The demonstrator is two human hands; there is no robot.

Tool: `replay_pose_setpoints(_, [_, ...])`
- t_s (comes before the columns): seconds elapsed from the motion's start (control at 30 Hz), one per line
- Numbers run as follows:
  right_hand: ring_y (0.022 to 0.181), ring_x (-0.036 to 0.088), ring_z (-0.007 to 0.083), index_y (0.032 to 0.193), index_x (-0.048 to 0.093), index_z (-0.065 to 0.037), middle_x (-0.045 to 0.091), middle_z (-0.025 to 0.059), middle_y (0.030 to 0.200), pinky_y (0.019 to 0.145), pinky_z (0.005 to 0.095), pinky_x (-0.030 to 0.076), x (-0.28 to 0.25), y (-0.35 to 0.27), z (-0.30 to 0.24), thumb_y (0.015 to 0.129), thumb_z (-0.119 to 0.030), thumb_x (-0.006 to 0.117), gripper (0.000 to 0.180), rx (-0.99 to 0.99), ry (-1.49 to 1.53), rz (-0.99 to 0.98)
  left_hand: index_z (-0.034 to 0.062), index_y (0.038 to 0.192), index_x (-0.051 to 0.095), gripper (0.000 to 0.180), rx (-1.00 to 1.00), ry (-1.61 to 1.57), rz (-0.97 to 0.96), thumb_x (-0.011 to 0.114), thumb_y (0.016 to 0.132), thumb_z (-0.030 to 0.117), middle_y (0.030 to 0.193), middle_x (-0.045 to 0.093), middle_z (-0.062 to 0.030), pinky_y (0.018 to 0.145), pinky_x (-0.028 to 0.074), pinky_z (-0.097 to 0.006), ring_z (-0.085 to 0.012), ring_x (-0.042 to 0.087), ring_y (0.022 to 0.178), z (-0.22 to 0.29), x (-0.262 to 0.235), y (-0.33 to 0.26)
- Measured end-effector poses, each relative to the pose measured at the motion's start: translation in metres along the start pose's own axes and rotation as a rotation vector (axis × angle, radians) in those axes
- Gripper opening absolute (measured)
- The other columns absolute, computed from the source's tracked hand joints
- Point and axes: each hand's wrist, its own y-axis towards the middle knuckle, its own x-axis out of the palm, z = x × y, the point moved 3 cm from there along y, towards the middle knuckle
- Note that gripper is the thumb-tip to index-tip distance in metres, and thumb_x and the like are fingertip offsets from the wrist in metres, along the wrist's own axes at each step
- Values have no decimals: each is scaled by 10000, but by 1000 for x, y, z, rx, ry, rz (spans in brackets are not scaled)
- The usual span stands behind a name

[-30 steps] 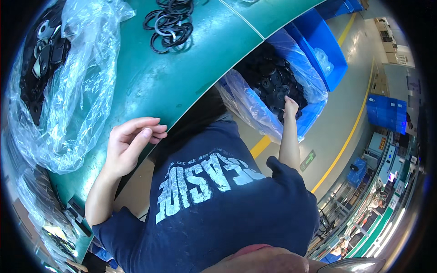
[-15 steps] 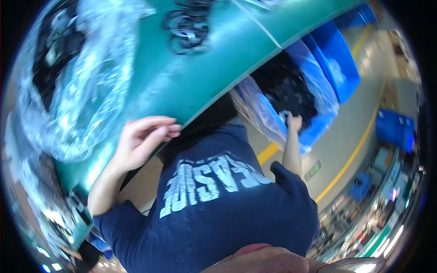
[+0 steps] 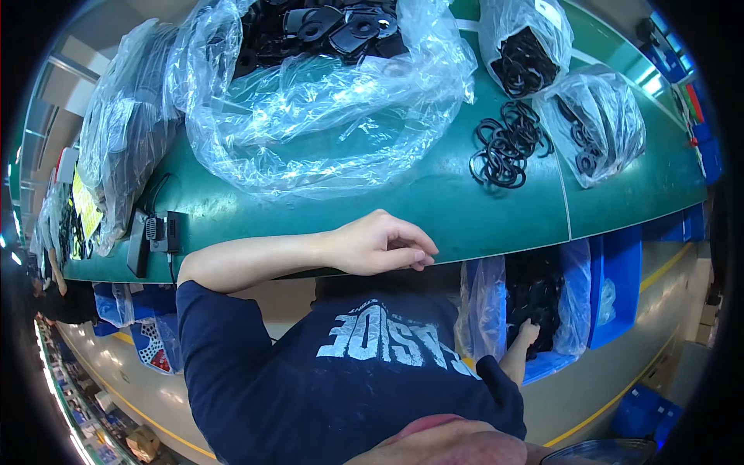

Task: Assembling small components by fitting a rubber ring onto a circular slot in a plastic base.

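My left hand [image 3: 384, 244] is at the near edge of the green table [image 3: 310, 221]. Its fingers are loosely bent, with nothing between them. Down to the right, my right hand [image 3: 528, 333] reaches into a bag-lined blue bin [image 3: 549, 363] full of black plastic parts [image 3: 535, 287]. Its fingers are curled at the parts; whatever they grip is too small to make out. A loose heap of black rings [image 3: 511, 147] lies on the table, right of my left hand. Beyond that hand, a large clear plastic bag [image 3: 325, 147] gapes around flat black parts [image 3: 341, 27].
Two clear bags of black rings, one farther back [image 3: 527, 58] and one nearer [image 3: 593, 128], stand at the right. A black adapter box [image 3: 163, 232] with a cable sits on the left, near another plastic bag [image 3: 124, 124]. A second blue bin [image 3: 616, 287] adjoins the lined one.
The view has swung leftward and levelled, bringing the whole large bag and the ring bags into sight. My right hand stays in the bin; my left hand stays empty by the table edge.
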Motion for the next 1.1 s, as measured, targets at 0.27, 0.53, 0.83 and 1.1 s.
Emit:
replay_pose_setpoints(0.27, [1144,451,375,1127,550,-106,506,149,1224,902,531,412,6,-23,6,796,-434,606,470,134,28,111,-2,1022,637,201,464,608,219,567,847,68,950,676,-125,764,513,-299,-201,662,854,64,-52,5])
replay_pose_setpoints(0.53, [1066,540,343,1128,555,8,571,210,1145,926,368,415,-24,-75,-85,776,-239,661,443,-543,463,120,19,1069,612,304,352,1263,947,595,787,131,1047,634,-163,855,480,-362,-320,604,973,44,-240,76])
replay_pose_setpoints(0.83, [946,601,184,1074,579,35,626,129,1050,844,277,465,-112,-175,-138,834,-80,618,269,-713,983,-493,55,962,652,245,69,1326,1178,564,805,220,881,638,-190,750,488,-447,-365,611,838,48,-263,92])
replay_pose_setpoints(1.1, [847,619,185,941,616,47,638,105,934,753,310,494,-278,-291,-204,844,-26,567,131,-1357,952,-847,-7,943,662,186,468,918,1088,628,842,145,780,678,-127,629,473,-254,-166,648,665,90,-156,37])
